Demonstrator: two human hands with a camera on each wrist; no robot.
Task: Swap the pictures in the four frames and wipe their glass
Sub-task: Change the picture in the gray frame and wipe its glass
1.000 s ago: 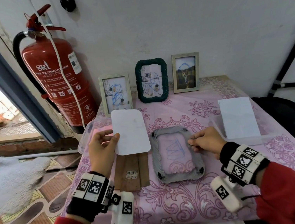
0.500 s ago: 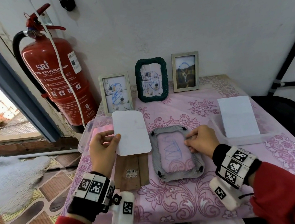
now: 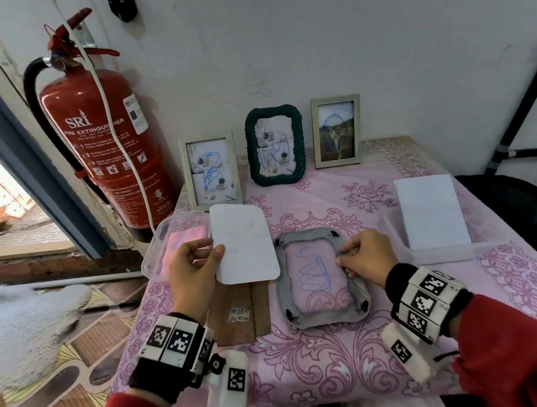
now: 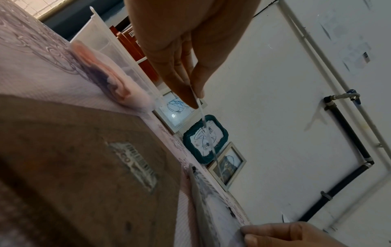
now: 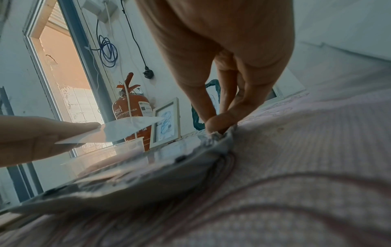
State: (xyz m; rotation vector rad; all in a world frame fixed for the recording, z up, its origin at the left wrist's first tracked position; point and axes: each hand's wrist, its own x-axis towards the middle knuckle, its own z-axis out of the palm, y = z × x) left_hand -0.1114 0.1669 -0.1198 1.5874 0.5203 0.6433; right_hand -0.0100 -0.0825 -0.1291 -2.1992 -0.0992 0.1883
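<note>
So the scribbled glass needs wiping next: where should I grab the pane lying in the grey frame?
Probably at the glass pane's right long edge, from the right, where the right hand already pinches: it lies flat, recessed in the grey frame, so only an edge can be lifted.

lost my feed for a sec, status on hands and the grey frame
Left hand pinches white picture card, held above the table. Right hand grips right edge of grey frame, lying face down, back off, scribbled glass showing. Brown backing board beside frame; nothing blocking.

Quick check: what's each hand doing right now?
Left hand: pinching the white picture card by its edge.
Right hand: pinching the right rim of the grey frame.
</note>
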